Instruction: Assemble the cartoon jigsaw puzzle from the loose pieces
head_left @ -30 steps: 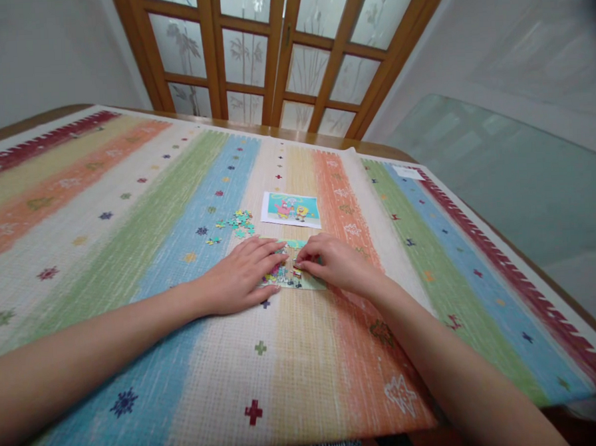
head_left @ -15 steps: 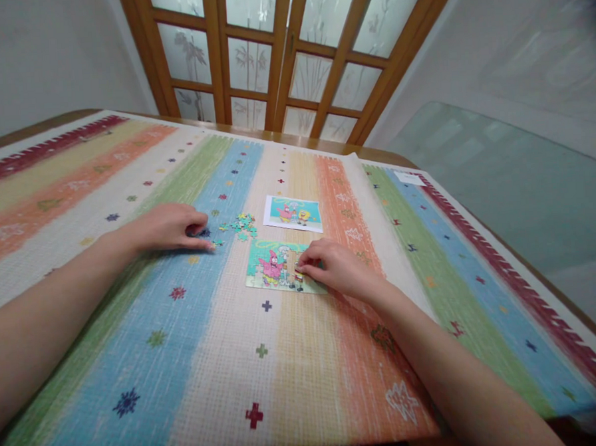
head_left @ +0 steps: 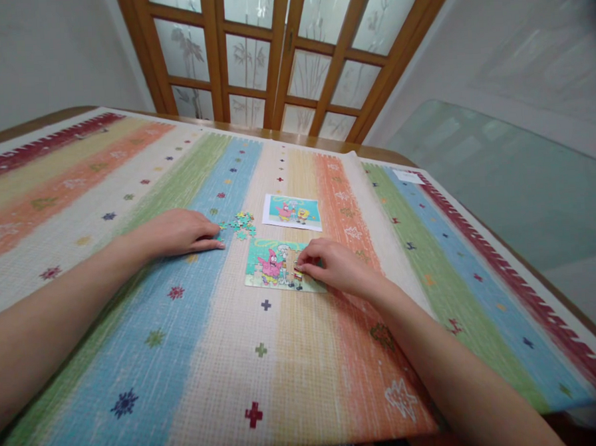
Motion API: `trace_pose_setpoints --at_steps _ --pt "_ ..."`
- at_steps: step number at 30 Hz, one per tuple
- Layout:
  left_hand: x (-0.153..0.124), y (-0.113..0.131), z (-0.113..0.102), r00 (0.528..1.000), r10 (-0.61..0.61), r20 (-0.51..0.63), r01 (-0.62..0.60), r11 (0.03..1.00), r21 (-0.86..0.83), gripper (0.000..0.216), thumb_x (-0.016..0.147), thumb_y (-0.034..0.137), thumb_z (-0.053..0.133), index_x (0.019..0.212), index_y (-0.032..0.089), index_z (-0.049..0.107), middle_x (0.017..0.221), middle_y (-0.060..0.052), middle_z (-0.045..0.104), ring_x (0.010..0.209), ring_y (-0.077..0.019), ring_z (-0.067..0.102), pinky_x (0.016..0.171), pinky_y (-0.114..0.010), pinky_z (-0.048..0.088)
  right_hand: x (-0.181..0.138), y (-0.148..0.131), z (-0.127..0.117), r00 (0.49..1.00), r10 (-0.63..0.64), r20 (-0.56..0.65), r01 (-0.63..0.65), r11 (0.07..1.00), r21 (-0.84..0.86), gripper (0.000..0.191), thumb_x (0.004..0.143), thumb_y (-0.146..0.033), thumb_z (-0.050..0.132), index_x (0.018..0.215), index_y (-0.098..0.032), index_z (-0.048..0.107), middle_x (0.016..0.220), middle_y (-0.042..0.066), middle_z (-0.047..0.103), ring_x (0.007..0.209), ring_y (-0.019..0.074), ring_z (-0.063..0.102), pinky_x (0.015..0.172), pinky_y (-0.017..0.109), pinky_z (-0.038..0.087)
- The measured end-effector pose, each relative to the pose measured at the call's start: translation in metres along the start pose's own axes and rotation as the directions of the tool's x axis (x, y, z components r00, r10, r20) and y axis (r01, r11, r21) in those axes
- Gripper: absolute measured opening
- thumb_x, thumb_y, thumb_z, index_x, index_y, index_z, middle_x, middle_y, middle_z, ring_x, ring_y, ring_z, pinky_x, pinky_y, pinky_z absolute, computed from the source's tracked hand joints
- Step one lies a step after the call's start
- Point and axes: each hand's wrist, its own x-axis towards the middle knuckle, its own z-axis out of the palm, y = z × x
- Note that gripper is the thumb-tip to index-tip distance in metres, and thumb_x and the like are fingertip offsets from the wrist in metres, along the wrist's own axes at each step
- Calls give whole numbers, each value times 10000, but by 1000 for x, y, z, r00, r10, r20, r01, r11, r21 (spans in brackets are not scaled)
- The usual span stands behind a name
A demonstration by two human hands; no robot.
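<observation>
1. Head view: the left hand lies palm down on the blue stripe of the striped cloth that covers the table, about midway between the near and far edges.
2. Its fingers are stretched out flat and loosely together, gripping nothing; the tips reach the nearest of the loose puzzle pieces, and whether they actually touch one is too small to tell.
3. The loose puzzle pieces make a small scattered heap, mostly green and teal, on the blue stripe just beside the left side of the reference picture.
4. The reference picture is a small white-bordered print lying flat on the pale stripe, on the far side of the partly built puzzle and a little apart from it.
5. The partly built puzzle lies flat near the middle of the table, with a pink figure showing on its left half.
6. The right hand rests on the right part of that puzzle, knuckles raised.
7. Its fingers are curled and pinched together at a spot on the puzzle's surface; whether a piece sits between them cannot be made out.
8. A small white slip lies near the far right corner of the cloth.
9. Beyond the far edge stands a wooden-framed door with frosted panes.
</observation>
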Motion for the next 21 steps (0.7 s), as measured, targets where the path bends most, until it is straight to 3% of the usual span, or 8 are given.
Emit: trace_pose_setpoints --at_steps 8,14,21 --pt "6 7 4 998 25 -53 -22 998 61 555 1062 567 299 779 209 616 675 -28 600 628 -177 543 672 -295 387 0 0 0 1000 19 8 -19 1000 22 83 924 -206 671 877 -195 738 851 49 699 813 177 609 753 300 457" --pt "7 11 2 996 -20 -85 36 980 195 581 1068 495 258 702 196 598 607 -33 542 577 -176 495 628 -306 372 0 -1 -1 1000 23 6 -24 999 26 84 924 -199 667 881 -187 738 851 52 695 804 175 604 748 300 455" --pt "9 45 -12 965 24 -263 39 972 233 569 1091 473 238 751 187 593 699 -63 590 687 -200 533 672 -326 403 0 -2 -1 1000 5 10 -5 1000 0 83 926 -197 669 879 -187 736 839 48 687 809 175 597 757 301 445"
